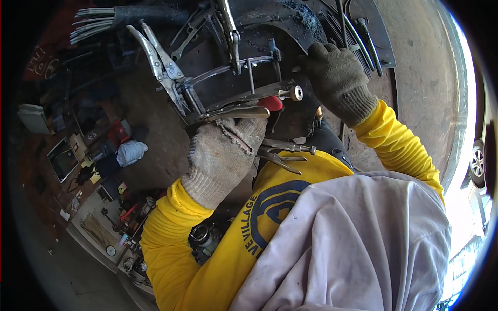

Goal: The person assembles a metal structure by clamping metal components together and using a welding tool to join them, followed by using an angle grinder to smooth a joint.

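Below the leftmost locking pliers, our left hand could snag its torn glove; right hand curls, can't tell either's finger grip.

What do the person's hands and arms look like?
The left hand wears a pale, grubby knitted glove with what looks like a ragged tear; the right hand wears a darker, grey-brown one. Both have ribbed cuffs, and both sleeves are bright yellow and wrinkled.
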`<state>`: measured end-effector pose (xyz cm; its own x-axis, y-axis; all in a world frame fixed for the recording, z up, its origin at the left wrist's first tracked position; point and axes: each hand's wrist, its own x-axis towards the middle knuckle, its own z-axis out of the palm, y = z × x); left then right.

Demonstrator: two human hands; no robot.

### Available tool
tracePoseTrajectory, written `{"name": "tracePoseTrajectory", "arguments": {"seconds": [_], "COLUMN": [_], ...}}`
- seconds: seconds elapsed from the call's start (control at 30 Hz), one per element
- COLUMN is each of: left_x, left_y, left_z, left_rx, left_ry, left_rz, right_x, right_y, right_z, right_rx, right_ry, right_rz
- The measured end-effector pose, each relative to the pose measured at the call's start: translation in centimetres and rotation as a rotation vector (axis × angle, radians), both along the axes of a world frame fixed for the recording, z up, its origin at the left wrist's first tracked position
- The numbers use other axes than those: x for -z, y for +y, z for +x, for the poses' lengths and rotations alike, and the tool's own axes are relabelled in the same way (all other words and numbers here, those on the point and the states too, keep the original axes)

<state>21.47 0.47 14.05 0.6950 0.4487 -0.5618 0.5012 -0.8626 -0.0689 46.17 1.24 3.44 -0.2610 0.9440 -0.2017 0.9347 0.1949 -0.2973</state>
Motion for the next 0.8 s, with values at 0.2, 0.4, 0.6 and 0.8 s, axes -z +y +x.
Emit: {"name": "tracePoseTrajectory", "arguments": {"seconds": [0.2,0.4,0.6,0.8], "left_x": [1.2,-0.7,-0.4,-0.5], "left_y": [-0.1,0.4,0.3,0.1], "left_z": [-0.9,0.4,0.0,0.3], "left_rx": [-0.572,-0.048,-0.024,-0.078], "left_ry": [-0.338,-0.069,-0.097,-0.171], "left_rz": [-0.54,-0.022,0.043,0.026], "right_x": [0.2,0.8,1.3,0.5], "right_y": [0.8,0.8,3.0,3.8], "right_z": [0.3,1.7,0.1,-0.3], "right_rx": [-0.076,-0.03,-0.118,-0.211], "right_ry": [0.029,0.215,0.645,0.725], "right_rz": [0.018,0.016,0.396,0.402]}}
